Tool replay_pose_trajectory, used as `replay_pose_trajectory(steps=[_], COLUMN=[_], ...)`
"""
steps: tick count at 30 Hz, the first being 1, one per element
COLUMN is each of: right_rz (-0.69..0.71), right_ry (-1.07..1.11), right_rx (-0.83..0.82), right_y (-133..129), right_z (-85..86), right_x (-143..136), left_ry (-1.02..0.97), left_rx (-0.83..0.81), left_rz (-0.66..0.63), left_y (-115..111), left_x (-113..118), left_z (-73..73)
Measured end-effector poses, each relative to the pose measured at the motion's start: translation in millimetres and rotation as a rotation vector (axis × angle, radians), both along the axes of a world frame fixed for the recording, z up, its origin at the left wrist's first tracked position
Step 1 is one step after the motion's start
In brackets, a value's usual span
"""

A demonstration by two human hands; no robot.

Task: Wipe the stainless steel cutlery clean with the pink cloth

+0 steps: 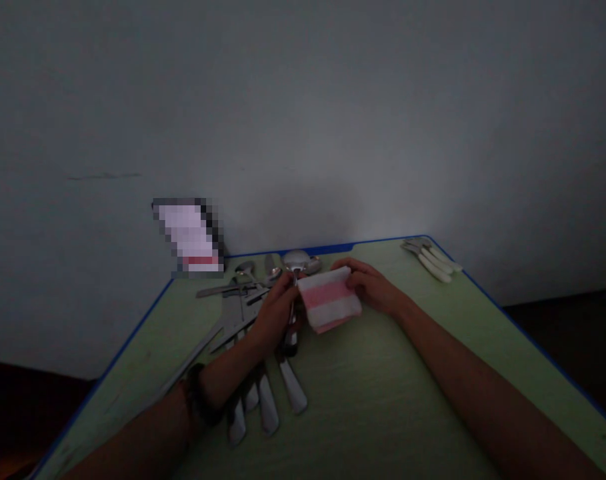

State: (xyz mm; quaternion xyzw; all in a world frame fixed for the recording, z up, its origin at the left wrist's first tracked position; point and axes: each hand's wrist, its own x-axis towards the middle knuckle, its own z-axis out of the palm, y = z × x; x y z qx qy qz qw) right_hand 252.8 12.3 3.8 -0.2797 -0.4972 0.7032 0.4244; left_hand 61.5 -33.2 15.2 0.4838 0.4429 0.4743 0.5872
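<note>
My left hand (279, 310) is closed around the handle of a large metal spoon (297, 261), whose bowl points up and away. Just to its right, my right hand (370, 283) pinches a folded white and pink cloth (330, 298). The cloth's left edge is beside the spoon's handle and my left fingers; whether it touches the handle I cannot tell. Under and around my left hand and forearm lie several pieces of metal cutlery, with wide handles (293, 387) pointing toward me. More spoons (271, 267) rest behind my left hand, near the table's back edge.
Several white-handled utensils (435, 261) lie at the back right corner of the green table (383, 400), which has a blue edge. A device with a blurred, bright screen (187, 233) leans at the back left. A grey wall (303, 120) stands right behind the table.
</note>
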Motion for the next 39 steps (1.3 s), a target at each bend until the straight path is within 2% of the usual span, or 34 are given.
replay_pose_trajectory(steps=[6, 14, 17, 19, 23, 25, 28, 32, 35, 39], right_rz=[-0.023, -0.006, 0.081, 0.091, -0.126, -0.222, -0.274, -0.288, -0.234, -0.002], right_ry=[0.0, 0.045, -0.049, -0.061, 0.153, 0.25, 0.282, 0.212, 0.219, 0.2], right_rx=[0.004, -0.044, -0.076, -0.113, -0.21, -0.22, -0.178, -0.091, -0.063, -0.099], right_y=[0.8, 1.1, -1.6, -3.1, 1.7, 7.5, 15.2, 16.4, 11.6, 3.8], right_z=[-1.4, -0.2, 0.5, 0.6, -0.7, -2.5, -6.8, -10.9, -9.3, -4.4], right_x=[-0.4, -0.5, 1.7, 4.5, 10.6, 12.0, 10.5, 6.6, 5.8, 6.0], left_ry=[-0.126, 0.058, 0.059, 0.01, -0.133, -0.136, -0.066, 0.063, 0.12, 0.228], left_rx=[-0.047, -0.023, -0.031, -0.044, -0.011, 0.001, 0.008, 0.041, 0.035, 0.024], left_rz=[-0.049, 0.03, 0.031, 0.022, -0.052, -0.1, -0.148, -0.215, -0.254, -0.253], left_y=[3.6, -1.1, -0.4, 0.8, 1.5, 0.2, -2.6, -4.4, -4.4, -5.3], left_x=[-1.0, 0.2, -0.8, -2.0, -3.0, -2.3, -0.7, -0.8, -2.6, -3.6], left_z=[-1.9, -0.4, -2.5, -3.8, -3.9, -2.6, 0.3, 3.1, 3.0, 3.5])
